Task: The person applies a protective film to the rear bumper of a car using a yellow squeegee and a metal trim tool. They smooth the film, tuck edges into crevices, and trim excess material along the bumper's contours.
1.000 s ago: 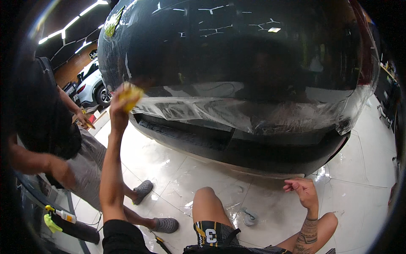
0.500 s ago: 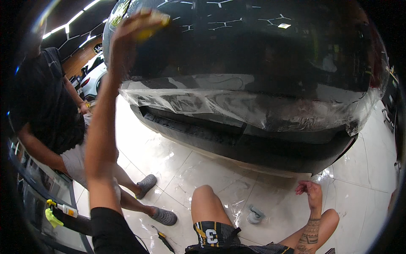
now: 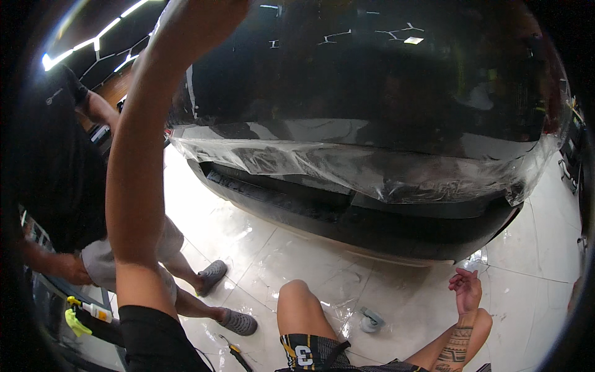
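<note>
My left arm reaches up across the dark, glossy rear panel of a car point(image 3: 372, 87). My left hand point(image 3: 224, 12) is at the top edge of the picture beside that panel; its fingers and anything in them are cut off. Clear film point(image 3: 396, 177) lies over the panel, its wrinkled lower edge hanging loose above the dark bumper point(image 3: 421, 232). Low on the right, my right hand point(image 3: 466, 291) is held in the air above my knee, fingers loosely bent and apart, nothing in it. The bumper's lower edge is the nearest thing to it.
Another person point(image 3: 62, 149) in a dark shirt stands close on my left. A spray bottle point(image 3: 93, 309) with a yellow head hangs at lower left. On the tiled floor are a grey-white object point(image 3: 372, 320) and a black-and-yellow tool point(image 3: 237, 354).
My left hand has moved further up, taking the yellow object it held out of sight. My right hand has shifted slightly, its fingers spreading. The other person's far arm has risen.
</note>
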### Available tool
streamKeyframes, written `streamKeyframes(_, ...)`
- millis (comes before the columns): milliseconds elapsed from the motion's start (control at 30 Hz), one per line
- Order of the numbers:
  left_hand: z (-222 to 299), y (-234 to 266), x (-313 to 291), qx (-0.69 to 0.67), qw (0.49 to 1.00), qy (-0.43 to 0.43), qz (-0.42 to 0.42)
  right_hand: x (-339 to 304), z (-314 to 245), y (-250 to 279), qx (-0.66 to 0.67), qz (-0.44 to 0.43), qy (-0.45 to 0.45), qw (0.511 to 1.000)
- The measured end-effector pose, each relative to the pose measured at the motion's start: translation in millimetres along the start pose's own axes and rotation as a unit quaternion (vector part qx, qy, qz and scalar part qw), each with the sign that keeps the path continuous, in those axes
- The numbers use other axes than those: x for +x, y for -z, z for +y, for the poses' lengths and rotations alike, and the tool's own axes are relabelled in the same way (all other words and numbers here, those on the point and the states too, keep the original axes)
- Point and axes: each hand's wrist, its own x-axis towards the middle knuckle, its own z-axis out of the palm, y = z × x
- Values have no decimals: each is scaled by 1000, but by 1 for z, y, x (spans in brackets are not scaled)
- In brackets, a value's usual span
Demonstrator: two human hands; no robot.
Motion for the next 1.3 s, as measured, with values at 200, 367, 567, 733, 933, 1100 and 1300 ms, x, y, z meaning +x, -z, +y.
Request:
streamKeyframes(200,5,-90,-89,-9,981,-109,163,-12,-8,8,-27,12,-1,1000)
streamKeyframes(367,-82,-124,-368,-232,926,291,-68,-9,-12,0,9,-31,1,999)
streamKeyframes(567,-19,-40,-142,-47,994,-47,91,0,-10,30,62,49,-4,997)
streamKeyframes(733,-24,-69,-111,-48,990,-62,120,0,0,22,42,33,-40,998)
streamKeyframes(933,-65,-167,-419,-260,913,300,-89,-9,-6,9,64,-12,-32,997)
streamKeyframes(1100,37,-102,-226,-95,990,18,107,-9,-12,35,64,51,-30,996)
streamKeyframes(1300,11,-63,-106,45,984,-35,168,-5,5,39,50,43,-87,994)
